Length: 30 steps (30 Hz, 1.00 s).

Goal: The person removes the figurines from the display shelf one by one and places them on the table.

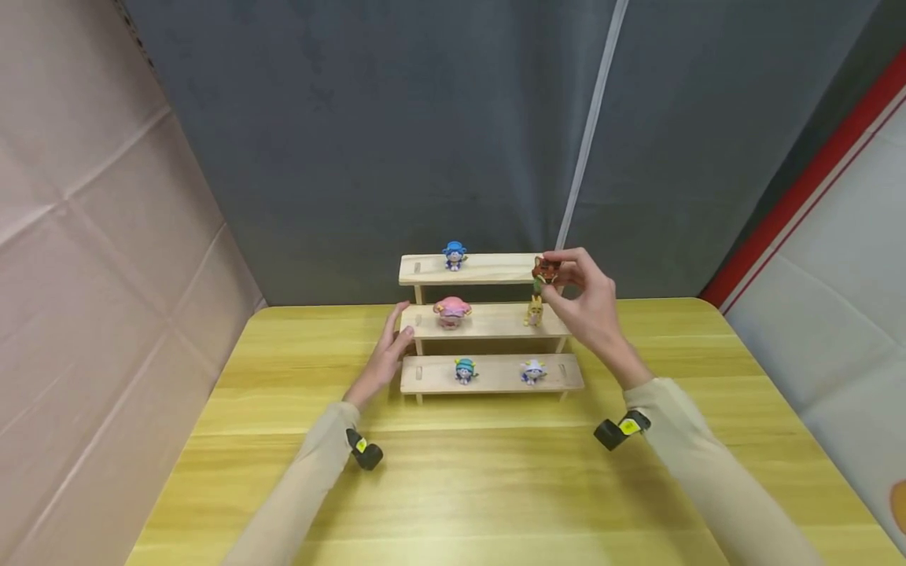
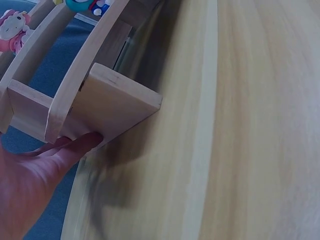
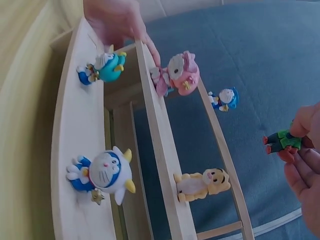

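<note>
A three-tier wooden display shelf (image 1: 495,376) stands on the table. My right hand (image 1: 589,303) pinches a fox figurine (image 1: 546,270), brown with a green shirt, at the right end of the top tier. In the right wrist view the legs of that figurine point toward the shelf, apart from the tier. A yellow figurine (image 3: 202,185) stands on the middle tier just below. My left hand (image 1: 385,358) is at the shelf's left end, its fingers extended; in the left wrist view the thumb (image 2: 90,142) rests against the side panel (image 2: 112,102).
A blue-hatted figurine (image 1: 454,255) stands on the top tier and a pink one (image 1: 451,311) on the middle tier. The bottom tier bears a teal-hatted figurine (image 1: 464,371) and a white-hooded one (image 1: 532,372). A dark curtain (image 1: 368,157) hangs behind the table (image 1: 453,487).
</note>
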### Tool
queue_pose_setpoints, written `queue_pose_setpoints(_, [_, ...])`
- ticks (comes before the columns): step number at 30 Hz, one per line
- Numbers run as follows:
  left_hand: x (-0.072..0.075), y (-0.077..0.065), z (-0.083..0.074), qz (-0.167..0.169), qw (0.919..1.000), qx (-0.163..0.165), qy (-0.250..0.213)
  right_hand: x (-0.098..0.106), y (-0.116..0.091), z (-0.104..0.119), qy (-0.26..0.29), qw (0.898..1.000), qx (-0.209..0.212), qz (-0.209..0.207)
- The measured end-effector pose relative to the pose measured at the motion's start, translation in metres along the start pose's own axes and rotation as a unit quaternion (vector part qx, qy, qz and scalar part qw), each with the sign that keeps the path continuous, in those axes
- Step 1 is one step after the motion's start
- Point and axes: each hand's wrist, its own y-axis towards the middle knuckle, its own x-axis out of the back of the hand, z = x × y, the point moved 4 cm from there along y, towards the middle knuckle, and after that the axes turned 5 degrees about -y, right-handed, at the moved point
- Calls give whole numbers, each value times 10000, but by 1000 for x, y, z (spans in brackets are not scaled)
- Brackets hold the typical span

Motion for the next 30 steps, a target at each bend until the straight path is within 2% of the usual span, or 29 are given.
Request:
queue_pose_setpoints(9, [-2, 1, -3, 162, 9993, -160, -301, -3, -12, 9, 400, 9992, 30, -42])
queue_pose_setpoints(16, [-2, -1, -4, 131, 9993, -164, -297, -7, -22, 13, 576, 9983, -22, 107])
queue_pose_setpoints(30, [-1, -2, -5, 115, 9990, -173, -385, -15, -39, 23, 390, 9987, 172, 287])
